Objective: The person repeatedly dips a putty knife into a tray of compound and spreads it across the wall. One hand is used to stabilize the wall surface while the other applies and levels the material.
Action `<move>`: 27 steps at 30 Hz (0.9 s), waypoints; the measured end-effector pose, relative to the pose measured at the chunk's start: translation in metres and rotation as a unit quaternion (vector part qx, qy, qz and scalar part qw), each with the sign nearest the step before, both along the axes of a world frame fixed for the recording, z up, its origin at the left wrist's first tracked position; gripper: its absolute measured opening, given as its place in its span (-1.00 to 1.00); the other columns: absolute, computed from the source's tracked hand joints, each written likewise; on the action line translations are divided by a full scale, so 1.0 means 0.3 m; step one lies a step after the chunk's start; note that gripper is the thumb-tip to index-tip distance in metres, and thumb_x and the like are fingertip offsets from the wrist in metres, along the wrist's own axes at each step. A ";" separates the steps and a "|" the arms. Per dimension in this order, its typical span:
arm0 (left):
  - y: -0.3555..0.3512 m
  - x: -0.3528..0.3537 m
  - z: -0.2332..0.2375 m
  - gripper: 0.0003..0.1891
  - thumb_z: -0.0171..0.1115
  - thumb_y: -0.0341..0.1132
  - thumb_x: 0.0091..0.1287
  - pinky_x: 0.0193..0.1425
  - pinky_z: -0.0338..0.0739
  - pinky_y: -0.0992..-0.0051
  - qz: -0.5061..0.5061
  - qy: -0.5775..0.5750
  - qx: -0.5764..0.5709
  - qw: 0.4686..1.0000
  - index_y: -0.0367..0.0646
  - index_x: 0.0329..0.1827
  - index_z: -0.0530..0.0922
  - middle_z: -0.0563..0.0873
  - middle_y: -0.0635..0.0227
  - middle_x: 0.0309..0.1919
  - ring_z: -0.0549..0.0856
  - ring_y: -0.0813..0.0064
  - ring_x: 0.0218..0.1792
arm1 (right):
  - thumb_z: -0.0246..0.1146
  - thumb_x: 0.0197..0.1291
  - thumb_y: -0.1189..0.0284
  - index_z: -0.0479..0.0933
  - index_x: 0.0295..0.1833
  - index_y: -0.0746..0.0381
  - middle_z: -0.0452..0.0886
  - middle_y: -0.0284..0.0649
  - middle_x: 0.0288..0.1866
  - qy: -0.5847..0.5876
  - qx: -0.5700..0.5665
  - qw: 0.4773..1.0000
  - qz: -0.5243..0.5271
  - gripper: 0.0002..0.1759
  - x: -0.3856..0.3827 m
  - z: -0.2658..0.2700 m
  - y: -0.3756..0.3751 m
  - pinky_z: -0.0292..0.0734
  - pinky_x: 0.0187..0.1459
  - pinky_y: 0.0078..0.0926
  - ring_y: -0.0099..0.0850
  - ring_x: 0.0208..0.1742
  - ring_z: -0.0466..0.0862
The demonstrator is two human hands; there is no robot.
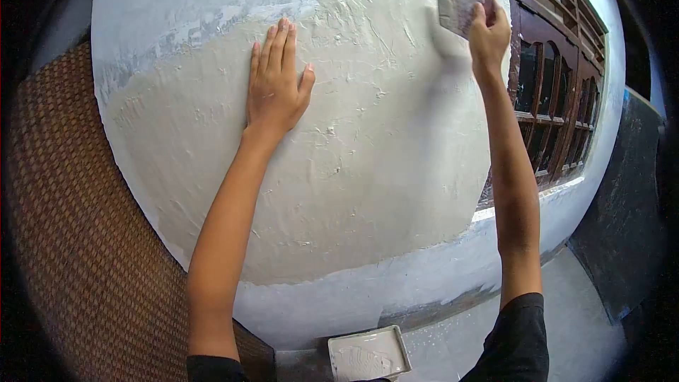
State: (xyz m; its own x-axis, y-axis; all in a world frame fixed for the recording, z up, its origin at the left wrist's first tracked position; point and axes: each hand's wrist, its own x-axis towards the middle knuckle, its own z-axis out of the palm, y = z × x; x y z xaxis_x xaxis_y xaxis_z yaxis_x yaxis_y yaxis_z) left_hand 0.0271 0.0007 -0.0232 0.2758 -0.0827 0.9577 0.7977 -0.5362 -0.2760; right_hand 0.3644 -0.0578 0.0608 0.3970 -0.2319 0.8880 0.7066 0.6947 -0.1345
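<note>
The left hand (276, 92) lies palm-down against the wall (368, 163), on the beige coating that covers its middle. Its fingers (274, 49) are straight and close to one another (the thumb stands apart, to the right). The right hand (489, 34) is raised near the coating's upper right edge, its fingers (498, 14) and thumb clamped on the right side of a dark, flat tool (456, 8). The tool is slightly blurred, and whether it touches the wall cannot be told; a soft shadow spreads below it.

Bluish-white wall shows above and below the coating, which is ridged and streaked. To the right is a brown barred window (555, 92); to the left, a woven panel (92, 205). At the near edge, a tray (404, 348) of pale paste (364, 355) sits low beside the wall's foot.
</note>
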 end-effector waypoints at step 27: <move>-0.002 0.009 -0.009 -0.30 0.08 -0.14 0.43 0.63 -0.04 0.08 0.010 -0.009 0.005 1.000 -0.23 0.57 0.13 0.20 0.14 0.56 0.16 0.18 0.58 | 0.20 0.42 0.43 0.53 0.20 0.41 0.67 -0.13 -0.04 -0.032 -0.084 0.996 -0.027 -0.66 0.115 -0.014 0.075 0.55 0.00 -0.52 -0.47 -0.13 0.63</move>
